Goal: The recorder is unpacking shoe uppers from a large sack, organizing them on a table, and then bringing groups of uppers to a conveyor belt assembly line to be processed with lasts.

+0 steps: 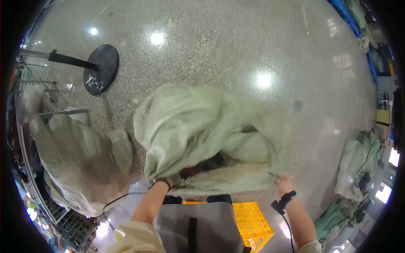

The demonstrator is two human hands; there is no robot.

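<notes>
A large pale green woven sack [185,122] lies in front of me, its mouth spread toward me and partly blurred by motion. My left hand [169,182] grips the near left part of its rim; the fingers are partly hidden in the folds. At the near right corner, my right hand [284,185] is closed on the sack's edge. Through the opening between the hands, dark contents with a bit of red [189,171] show, too shaded to name. Both wrists wear black straps with cables.
A yellow plastic crate [253,219] stands close to my right side. On the left are a full, dirty sack [84,160], a metal rack [67,227] and a post on a round black base [101,69]. More sacks [358,164] lie at the far right.
</notes>
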